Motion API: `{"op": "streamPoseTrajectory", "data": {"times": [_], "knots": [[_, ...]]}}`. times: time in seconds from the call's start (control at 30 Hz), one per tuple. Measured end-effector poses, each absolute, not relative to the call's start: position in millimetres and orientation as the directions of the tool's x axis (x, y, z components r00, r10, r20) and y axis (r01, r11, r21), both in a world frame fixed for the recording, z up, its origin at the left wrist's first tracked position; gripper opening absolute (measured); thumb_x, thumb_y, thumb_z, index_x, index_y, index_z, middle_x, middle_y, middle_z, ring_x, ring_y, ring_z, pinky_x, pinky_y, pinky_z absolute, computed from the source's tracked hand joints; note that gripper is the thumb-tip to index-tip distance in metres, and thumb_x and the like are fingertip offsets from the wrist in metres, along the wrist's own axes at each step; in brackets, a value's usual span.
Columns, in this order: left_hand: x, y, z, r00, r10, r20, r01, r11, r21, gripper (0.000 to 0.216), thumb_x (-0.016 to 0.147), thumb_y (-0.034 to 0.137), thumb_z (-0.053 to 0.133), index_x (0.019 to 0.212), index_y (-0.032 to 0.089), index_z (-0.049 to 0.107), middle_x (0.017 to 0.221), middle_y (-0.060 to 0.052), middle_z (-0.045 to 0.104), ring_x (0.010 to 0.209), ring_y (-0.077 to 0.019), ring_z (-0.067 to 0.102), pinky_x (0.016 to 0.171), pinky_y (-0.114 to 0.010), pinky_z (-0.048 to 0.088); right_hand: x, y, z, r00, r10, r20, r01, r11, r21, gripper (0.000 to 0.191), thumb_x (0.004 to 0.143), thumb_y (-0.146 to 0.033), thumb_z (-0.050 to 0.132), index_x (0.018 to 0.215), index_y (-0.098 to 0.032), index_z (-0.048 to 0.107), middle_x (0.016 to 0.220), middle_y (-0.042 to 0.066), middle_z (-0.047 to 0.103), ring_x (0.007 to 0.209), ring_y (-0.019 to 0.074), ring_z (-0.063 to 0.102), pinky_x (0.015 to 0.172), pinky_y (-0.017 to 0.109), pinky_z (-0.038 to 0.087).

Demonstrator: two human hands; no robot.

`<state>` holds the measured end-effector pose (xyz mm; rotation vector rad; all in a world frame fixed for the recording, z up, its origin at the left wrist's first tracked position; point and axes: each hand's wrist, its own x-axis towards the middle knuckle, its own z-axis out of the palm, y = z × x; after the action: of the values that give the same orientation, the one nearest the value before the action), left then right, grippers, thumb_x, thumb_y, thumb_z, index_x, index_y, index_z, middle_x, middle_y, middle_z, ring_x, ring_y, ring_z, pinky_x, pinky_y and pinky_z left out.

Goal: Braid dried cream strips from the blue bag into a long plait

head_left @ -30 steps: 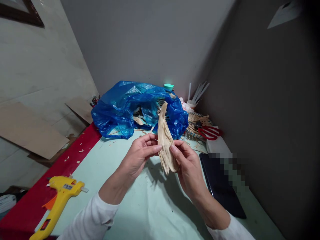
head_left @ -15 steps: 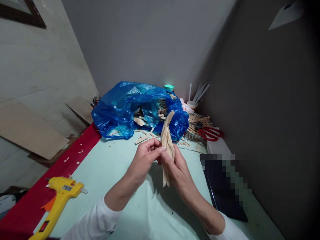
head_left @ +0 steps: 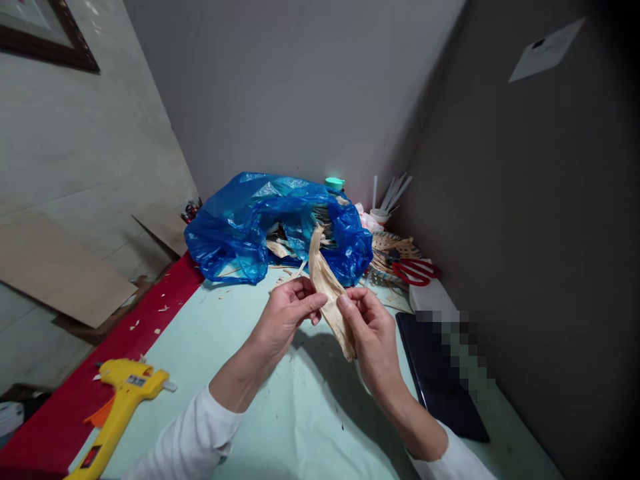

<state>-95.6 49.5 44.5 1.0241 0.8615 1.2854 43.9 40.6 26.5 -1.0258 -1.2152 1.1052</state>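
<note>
Currently left hand (head_left: 281,319) and right hand (head_left: 375,333) pinch husk (head_left: 329,283) between them; tip toward far edge of tabletop (head_left: 270,413), tail nearer right hand.

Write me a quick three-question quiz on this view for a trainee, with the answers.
1. What are the left hand and the right hand both holding?
2. True or false: the yellow glue gun lies nearer the person than the blue plastic bag.
3. What colour are the scissors' handles? A) blue B) red C) yellow

Key: 1. A pale husk-like piece. 2. True. 3. B.
</note>
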Motion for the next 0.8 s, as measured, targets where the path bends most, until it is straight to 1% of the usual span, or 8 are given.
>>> {"op": "streamPoseTrajectory", "data": {"times": [0.13, 0.23, 0.33, 0.4, 0.47, 0.57, 0.73, 0.8], "knots": [[-97, 49, 48, 0.083, 0.994, 0.068, -0.285, -0.042, 0.958, 0.018, 0.072, 0.024, 0.074, 0.079, 0.011, 0.064, 0.074, -0.001, 0.057, 0.059, -0.0084, 0.051, 0.057, -0.023, 0.041, 47, 43, 28, 0.092, 0.979, 0.181, -0.113, 0.191, -0.975, 0.024, 0.086, -0.042, 0.061, 0.080, -0.019, 0.057, 0.064, -0.005, 0.046, 0.056, 0.0078, 0.038, 0.051, 0.019, 0.031], [-99, 51, 47, 0.103, 0.993, 0.061, -0.329, -0.024, 0.944, 0.018, 0.073, 0.024, 0.074, 0.081, 0.011, 0.064, 0.078, -0.001, 0.058, 0.060, -0.0072, 0.049, 0.057, -0.022, 0.041, 48, 46, 29, 0.084, 0.984, 0.157, -0.178, 0.170, -0.969, 0.024, 0.084, -0.041, 0.063, 0.082, -0.018, 0.058, 0.067, -0.004, 0.047, 0.059, 0.0080, 0.041, 0.052, 0.019, 0.033], [-101, 53, 44, 0.086, 0.996, 0.030, -0.423, 0.010, 0.906, 0.018, 0.076, 0.027, 0.071, 0.080, 0.012, 0.061, 0.070, 0.002, 0.051, 0.054, -0.0051, 0.042, 0.053, -0.019, 0.038, 49, 48, 30, -0.003, 0.992, 0.124, -0.301, 0.118, -0.946, 0.023, 0.082, -0.038, 0.067, 0.094, -0.021, 0.059, 0.072, -0.004, 0.054, 0.061, 0.0084, 0.047, 0.054, 0.019, 0.036], [-103, 54, 42, 0.054, 0.999, 0.005, -0.470, 0.021, 0.882, 0.019, 0.079, 0.030, 0.068, 0.081, 0.014, 0.058, 0.067, 0.003, 0.049, 0.051, -0.0048, 0.038, 0.048, -0.018, 0.033, 48, 48, 30, -0.105, 0.988, 0.118, -0.380, 0.070, -0.922, 0.031, 0.079, -0.035, 0.070, 0.104, -0.024, 0.057, 0.079, -0.002, 0.060, 0.066, 0.0098, 0.052, 0.059, 0.020, 0.040], [-104, 54, 43, 0.018, 1.000, -0.007, -0.487, 0.015, 0.873, 0.021, 0.080, 0.033, 0.066, 0.083, 0.015, 0.057, 0.068, 0.002, 0.050, 0.051, -0.0054, 0.040, 0.047, -0.018, 0.031, 48, 48, 28, -0.177, 0.975, 0.135, -0.407, 0.053, -0.912, 0.033, 0.078, -0.032, 0.072, 0.106, -0.025, 0.058, 0.088, 0.000, 0.064, 0.074, 0.0125, 0.057, 0.065, 0.022, 0.044], [-105, 53, 45, -0.002, 1.000, 0.022, -0.453, -0.021, 0.891, 0.024, 0.082, 0.039, 0.064, 0.085, 0.016, 0.057, 0.072, 0.001, 0.054, 0.058, -0.0081, 0.048, 0.052, -0.019, 0.038, 46, 49, 23, -0.164, 0.969, 0.185, -0.343, 0.120, -0.932, 0.023, 0.079, -0.031, 0.070, 0.100, -0.023, 0.065, 0.092, 0.002, 0.065, 0.081, 0.0147, 0.058, 0.068, 0.024, 0.045], [-101, 48, 47, 0.264, 0.964, 0.045, -0.245, 0.022, 0.969, 0.032, 0.074, 0.035, 0.072, 0.096, 0.014, 0.063, 0.077, -0.003, 0.060, 0.067, -0.0136, 0.055, 0.059, -0.025, 0.045, 46, 54, 15, -0.054, 0.976, 0.211, -0.224, 0.194, -0.955, 0.022, 0.082, -0.033, 0.067, 0.102, -0.022, 0.069, 0.100, 0.004, 0.069, 0.088, 0.0180, 0.061, 0.079, 0.030, 0.046], [-100, 48, 47, 0.300, 0.953, 0.036, -0.222, 0.033, 0.975, 0.033, 0.072, 0.031, 0.074, 0.097, 0.013, 0.063, 0.079, -0.004, 0.061, 0.067, -0.0136, 0.055, 0.061, -0.026, 0.046, 48, 56, 14, -0.031, 0.978, 0.205, -0.207, 0.194, -0.959, 0.024, 0.082, -0.033, 0.067, 0.103, -0.022, 0.070, 0.104, 0.004, 0.070, 0.093, 0.0194, 0.062, 0.085, 0.032, 0.046]]}}
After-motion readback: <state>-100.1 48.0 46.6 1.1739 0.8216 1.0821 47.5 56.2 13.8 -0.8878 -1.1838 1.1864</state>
